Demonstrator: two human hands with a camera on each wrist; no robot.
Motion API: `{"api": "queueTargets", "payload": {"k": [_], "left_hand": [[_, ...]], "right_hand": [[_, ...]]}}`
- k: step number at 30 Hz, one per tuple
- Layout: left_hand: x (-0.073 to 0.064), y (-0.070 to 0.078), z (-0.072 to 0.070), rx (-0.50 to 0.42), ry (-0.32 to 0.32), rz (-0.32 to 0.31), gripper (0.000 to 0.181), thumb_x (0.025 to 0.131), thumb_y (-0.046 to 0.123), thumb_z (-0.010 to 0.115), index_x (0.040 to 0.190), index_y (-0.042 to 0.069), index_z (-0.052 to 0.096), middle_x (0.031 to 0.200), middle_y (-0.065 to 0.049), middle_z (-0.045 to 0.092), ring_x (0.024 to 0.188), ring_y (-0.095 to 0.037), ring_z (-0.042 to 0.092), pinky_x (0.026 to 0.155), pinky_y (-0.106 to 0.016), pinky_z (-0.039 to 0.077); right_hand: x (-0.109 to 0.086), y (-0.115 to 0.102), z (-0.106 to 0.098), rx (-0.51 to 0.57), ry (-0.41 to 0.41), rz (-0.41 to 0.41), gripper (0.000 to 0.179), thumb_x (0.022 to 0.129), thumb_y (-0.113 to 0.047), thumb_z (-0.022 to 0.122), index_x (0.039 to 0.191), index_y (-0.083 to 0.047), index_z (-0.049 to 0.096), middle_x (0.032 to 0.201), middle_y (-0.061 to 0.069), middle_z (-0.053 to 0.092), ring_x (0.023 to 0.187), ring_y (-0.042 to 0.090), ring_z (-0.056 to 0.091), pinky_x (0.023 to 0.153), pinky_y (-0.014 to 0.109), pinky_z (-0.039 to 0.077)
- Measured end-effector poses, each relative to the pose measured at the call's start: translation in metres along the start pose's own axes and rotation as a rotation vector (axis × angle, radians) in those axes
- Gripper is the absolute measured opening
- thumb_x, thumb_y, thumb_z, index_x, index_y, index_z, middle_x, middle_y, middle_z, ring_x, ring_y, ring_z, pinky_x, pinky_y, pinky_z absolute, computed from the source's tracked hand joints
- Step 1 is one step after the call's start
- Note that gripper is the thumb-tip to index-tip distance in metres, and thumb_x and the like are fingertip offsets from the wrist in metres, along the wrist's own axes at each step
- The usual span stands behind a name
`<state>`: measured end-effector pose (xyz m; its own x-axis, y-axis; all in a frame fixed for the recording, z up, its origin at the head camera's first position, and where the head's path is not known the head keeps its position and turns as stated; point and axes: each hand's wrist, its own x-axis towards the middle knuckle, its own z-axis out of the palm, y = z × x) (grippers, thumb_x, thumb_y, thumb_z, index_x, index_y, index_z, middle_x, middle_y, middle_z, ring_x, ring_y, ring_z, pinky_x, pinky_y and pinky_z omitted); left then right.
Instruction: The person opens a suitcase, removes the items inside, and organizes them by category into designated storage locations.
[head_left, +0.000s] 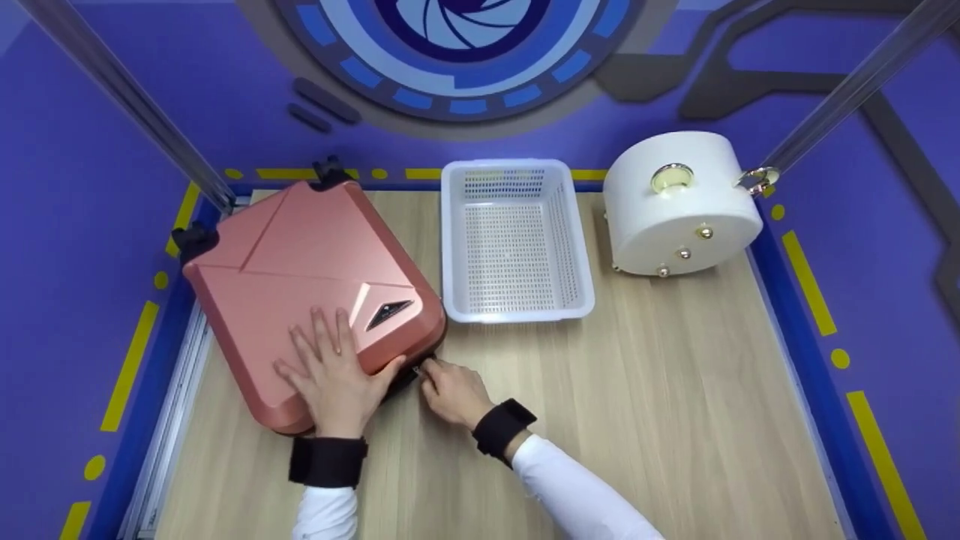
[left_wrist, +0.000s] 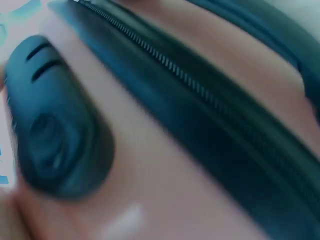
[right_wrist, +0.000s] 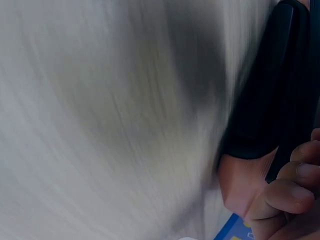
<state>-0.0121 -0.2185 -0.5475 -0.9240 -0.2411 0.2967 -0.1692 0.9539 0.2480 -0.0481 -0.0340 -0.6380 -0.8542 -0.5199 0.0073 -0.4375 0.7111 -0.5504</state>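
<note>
Your left hand (head_left: 337,390) lies flat on one pink suitcase (head_left: 292,247), with its five fingers spread wide. Your right hand (head_left: 456,391) has curled fingers and pinches one zipper pull (head_left: 417,370) at the suitcase's near corner. You wear two black wrist bands (head_left: 328,461), one on each arm. The suitcase lies on the left part of one wooden table (head_left: 637,390), and two sets of black wheels (head_left: 196,241) stick out. Just beside it sits one white basket (head_left: 517,313). Farther right is one white round bag (head_left: 637,187) with three gold studs (head_left: 684,253) on its front.
</note>
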Motion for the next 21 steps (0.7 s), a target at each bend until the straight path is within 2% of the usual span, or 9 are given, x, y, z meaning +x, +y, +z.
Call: {"api": "queueTargets", "payload": {"k": [3,5,8,11,15,21], "left_hand": [[0.000,-0.019,-0.012,-0.033,-0.097,0.071,0.117,0.072,0.071,0.080,0.164,0.015,0.032,0.171,-0.017,0.020,0.154,-0.053,0.013,0.111,-0.083,0.008],[0.000,-0.036,-0.020,-0.041,-0.133,0.132,0.114,0.073,0.070,0.080,0.163,0.019,0.034,0.172,-0.013,0.022,0.155,-0.050,0.015,0.112,-0.083,0.008],[-0.001,-0.061,-0.028,-0.035,-0.131,0.190,0.114,0.069,0.073,0.080,0.162,0.023,0.037,0.171,-0.007,0.026,0.156,-0.044,0.018,0.108,-0.086,0.006],[-0.004,-0.077,-0.030,-0.041,-0.101,0.193,0.115,0.066,0.075,0.078,0.162,0.025,0.038,0.170,-0.005,0.028,0.156,-0.043,0.018,0.102,-0.091,0.006],[-0.008,-0.081,-0.026,-0.076,-0.079,0.160,0.114,0.066,0.075,0.078,0.162,0.027,0.038,0.171,-0.003,0.027,0.157,-0.041,0.018,0.100,-0.092,0.009],[-0.017,-0.064,-0.018,-0.053,-0.018,0.051,0.114,0.066,0.078,0.075,0.161,0.027,0.039,0.172,0.000,0.026,0.156,-0.041,0.021,0.103,-0.090,0.009]], "right_hand": [[0.002,-0.001,0.001,0.037,0.029,0.000,0.019,0.104,-0.030,0.057,0.095,-0.014,0.062,0.085,0.003,0.069,0.075,0.027,0.070,0.060,0.043,0.054],[0.004,-0.001,0.001,0.049,0.045,-0.007,0.024,0.106,-0.033,0.056,0.092,-0.015,0.061,0.081,0.003,0.069,0.072,0.027,0.070,0.059,0.043,0.054],[0.005,-0.001,0.000,0.058,0.045,-0.024,0.024,0.108,-0.030,0.055,0.091,-0.015,0.062,0.077,0.003,0.069,0.070,0.025,0.071,0.058,0.042,0.054],[0.007,-0.001,-0.002,0.059,0.015,-0.043,0.023,0.109,-0.026,0.053,0.093,-0.014,0.063,0.075,0.003,0.070,0.069,0.021,0.071,0.057,0.041,0.054],[0.008,0.000,-0.004,0.038,-0.007,-0.043,0.023,0.109,-0.025,0.051,0.093,-0.015,0.064,0.079,0.003,0.072,0.073,0.022,0.073,0.059,0.042,0.055],[0.015,0.005,-0.005,0.015,0.043,-0.001,0.024,0.109,-0.028,0.052,0.096,-0.014,0.066,0.083,0.004,0.075,0.074,0.026,0.073,0.058,0.045,0.055]]}}
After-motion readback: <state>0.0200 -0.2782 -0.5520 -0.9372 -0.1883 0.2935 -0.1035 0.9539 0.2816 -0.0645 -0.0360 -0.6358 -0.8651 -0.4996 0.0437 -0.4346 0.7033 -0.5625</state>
